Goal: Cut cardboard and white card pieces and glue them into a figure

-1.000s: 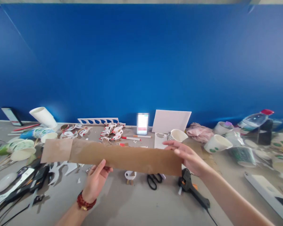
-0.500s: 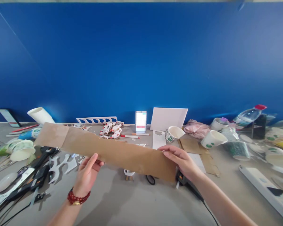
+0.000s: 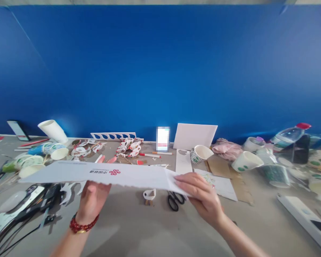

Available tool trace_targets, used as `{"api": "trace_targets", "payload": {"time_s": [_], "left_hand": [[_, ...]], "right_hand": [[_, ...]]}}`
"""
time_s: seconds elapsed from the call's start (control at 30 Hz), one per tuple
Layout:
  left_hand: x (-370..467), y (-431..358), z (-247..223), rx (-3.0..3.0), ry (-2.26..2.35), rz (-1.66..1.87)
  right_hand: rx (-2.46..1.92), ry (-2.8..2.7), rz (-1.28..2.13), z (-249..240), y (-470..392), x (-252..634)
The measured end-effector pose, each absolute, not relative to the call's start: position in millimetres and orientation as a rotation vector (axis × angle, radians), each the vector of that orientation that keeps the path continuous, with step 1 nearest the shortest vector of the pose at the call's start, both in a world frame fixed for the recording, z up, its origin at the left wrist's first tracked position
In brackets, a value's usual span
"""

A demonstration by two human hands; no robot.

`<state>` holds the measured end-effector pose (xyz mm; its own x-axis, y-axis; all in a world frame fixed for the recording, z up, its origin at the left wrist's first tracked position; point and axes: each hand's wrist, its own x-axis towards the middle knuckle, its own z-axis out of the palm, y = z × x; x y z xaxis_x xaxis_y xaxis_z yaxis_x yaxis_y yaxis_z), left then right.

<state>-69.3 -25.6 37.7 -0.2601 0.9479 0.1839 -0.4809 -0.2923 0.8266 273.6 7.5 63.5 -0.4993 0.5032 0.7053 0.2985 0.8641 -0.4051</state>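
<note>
A long cardboard strip (image 3: 139, 175) is stretched between my hands, its white face with a red knot-like logo and dark print turned up. My right hand (image 3: 200, 192) grips its right end, where a short flap bends, thumb below and fingers on top. Under the near edge, left of the middle, my left hand (image 3: 92, 200) supports the strip; its thumb shows and its other fingers are partly hidden. Below the strip on the table stand a small white bird-shaped piece (image 3: 149, 195) with brown legs and scissors (image 3: 174, 201) with black handles, their blades covered.
White bird-like pieces (image 3: 131, 146), markers (image 3: 149, 155) and a phone (image 3: 163, 138) lie or stand near the blue wall. Paper cups (image 3: 247, 161), a bottle (image 3: 289, 135) and a power strip (image 3: 299, 217) are right. Cables and black tools (image 3: 29, 210) crowd the left.
The cardboard strip has been turned from its brown face to its white printed face. My left hand has shifted slightly left and lower, its thumb now off the face. The scissors' handles show more.
</note>
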Motion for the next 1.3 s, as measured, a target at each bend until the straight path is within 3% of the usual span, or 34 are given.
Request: {"api": "trace_targets", "payload": {"time_s": [0.13, 0.27, 0.47, 0.63, 0.73, 0.87, 1.07, 1.3], "left_hand": [[-71.9, -29.8, 39.1, 0.872, 0.839, 1.783], [-80.6, -28.1, 35.3, 0.937, 0.804, 1.808], [-70.9, -25.9, 34.5, 1.097, 0.731, 1.818], [-49.0, -43.8, 22.6, 1.341, 1.085, 1.327], [-39.2, -57.4, 21.2, 1.378, 1.319, 1.074], [-36.3, -60.7, 29.2, 1.370, 1.529, 1.081], [-50.0, -46.3, 34.9, 1.384, 1.648, 1.296], [-48.8, -40.9, 24.5, 1.480, 1.661, 1.253]], "right_hand": [[-0.494, -2.280, -0.185, 47.5, 0.0, 271.5], [-0.501, -2.272, -0.155, 41.1, -4.8, 267.1], [-0.662, -1.866, 0.768, 39.4, -3.7, 254.1], [-0.936, -1.467, 1.528, 27.3, -2.7, 236.8], [-0.874, -1.532, 1.684, 34.1, -2.8, 228.9], [-0.957, -1.794, 1.337, 45.9, 0.3, 238.9], [-1.623, -2.255, 0.561, 23.6, -11.6, 264.9], [-1.879, -2.415, 0.297, -10.0, -26.5, 249.9]]}}
